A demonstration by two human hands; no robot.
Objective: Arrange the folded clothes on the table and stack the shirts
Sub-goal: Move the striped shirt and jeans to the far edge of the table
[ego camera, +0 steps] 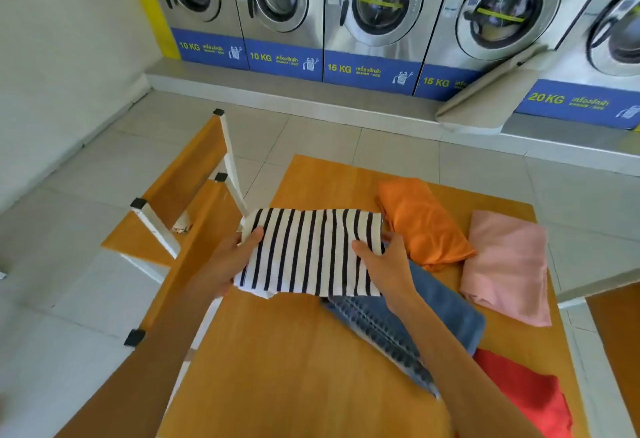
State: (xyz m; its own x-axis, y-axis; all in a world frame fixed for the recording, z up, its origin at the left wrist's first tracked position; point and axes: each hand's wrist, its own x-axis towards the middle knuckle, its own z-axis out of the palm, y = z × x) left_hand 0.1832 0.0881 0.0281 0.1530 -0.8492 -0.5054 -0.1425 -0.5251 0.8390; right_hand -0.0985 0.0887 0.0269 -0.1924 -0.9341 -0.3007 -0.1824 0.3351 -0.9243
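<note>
A folded black-and-white striped shirt [308, 250] is held above the left part of the wooden table [294, 361]. My left hand [232, 257] grips its left edge and my right hand [384, 264] grips its right edge. Under my right arm lies folded blue denim [446, 316]. Past my right hand, toward the back of the table, sits a folded orange garment [422, 219], with a folded pink one [505, 264] at the right. A red garment [526, 392] lies at the near right edge.
An overturned wooden chair [194, 195] with white legs leans against the table's left side. A row of steel washing machines [377, 11] lines the far wall on a raised step. A beige board [491, 91] leans against them. Tiled floor surrounds the table.
</note>
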